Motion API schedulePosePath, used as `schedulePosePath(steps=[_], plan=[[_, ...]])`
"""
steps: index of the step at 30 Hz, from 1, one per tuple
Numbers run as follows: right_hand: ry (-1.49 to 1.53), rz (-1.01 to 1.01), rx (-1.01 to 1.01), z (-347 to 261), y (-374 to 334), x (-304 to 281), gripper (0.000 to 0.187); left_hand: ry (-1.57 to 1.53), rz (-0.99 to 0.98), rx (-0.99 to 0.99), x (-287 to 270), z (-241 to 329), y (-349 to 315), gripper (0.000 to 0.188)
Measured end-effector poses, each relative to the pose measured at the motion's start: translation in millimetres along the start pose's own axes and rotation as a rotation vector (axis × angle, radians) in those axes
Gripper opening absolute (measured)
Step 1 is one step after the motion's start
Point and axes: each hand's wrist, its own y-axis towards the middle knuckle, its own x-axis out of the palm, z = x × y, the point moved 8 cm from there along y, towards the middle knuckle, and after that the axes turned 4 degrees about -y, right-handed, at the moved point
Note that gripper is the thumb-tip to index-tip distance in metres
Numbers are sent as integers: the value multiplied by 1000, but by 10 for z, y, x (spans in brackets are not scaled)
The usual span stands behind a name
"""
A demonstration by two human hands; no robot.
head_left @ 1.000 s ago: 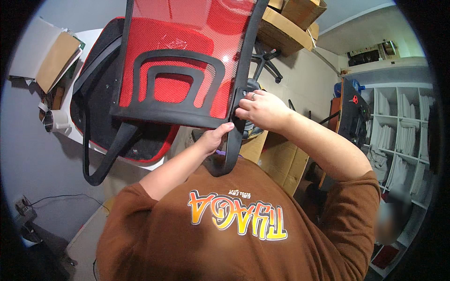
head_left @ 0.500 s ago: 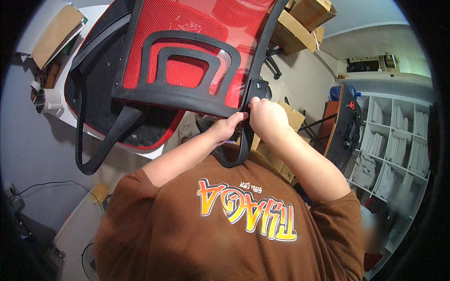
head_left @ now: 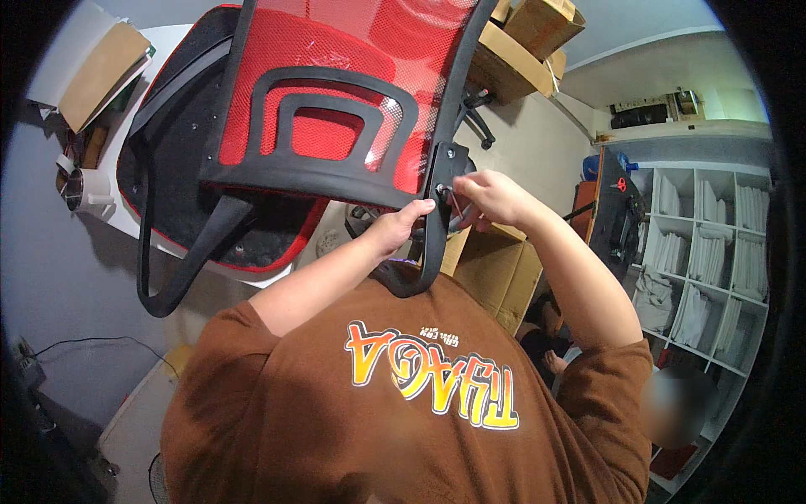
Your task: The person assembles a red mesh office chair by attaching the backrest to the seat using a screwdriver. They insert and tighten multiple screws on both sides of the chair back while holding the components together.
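Observation:
A chair backrest point(head_left: 336, 50) of red mesh in a black frame stands in front of me. Beside it lies the chair's seat point(head_left: 180, 181), dark underside up with a red rim. My left hand point(head_left: 396, 228) grips the black armrest point(head_left: 435, 244) at the backrest's lower right corner, thumb on its near face. Two bolts show in the armrest's upper end, and the lower bolt point(head_left: 441, 189) sits by my right fingers. My right hand point(head_left: 495, 200) pinches a thin metal rod, apparently a hex key point(head_left: 456, 204), beside that bolt. The other armrest point(head_left: 151, 277) hangs at the left.
Under the seat is a white table point(head_left: 105, 181), with a white mug point(head_left: 92, 191) at its edge. Cardboard boxes point(head_left: 512, 63) are stacked at the far right, and an open carton point(head_left: 495, 269) stands below my right forearm. White cubbyholes point(head_left: 697, 252) line the right side, near another person's hand point(head_left: 554, 363).
My right hand has moved off the bracket, slightly right and down, uncovering the lower bolt and a thin rod at its fingers. My left hand keeps its grip. The view has shifted slightly.

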Motion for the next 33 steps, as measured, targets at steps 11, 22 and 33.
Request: schedulePosePath(steps=[11,22,33], plan=[[-1240,403,-1014,-497,-436,171,33,72,50,34,-127,-30,46,37],[-757,536,-468,-619,-133,128,28,-36,-21,46,-68,45,-85,38],[20,385,-360,-153,-4,15,22,-68,-40,77,112,165,-163,28]])
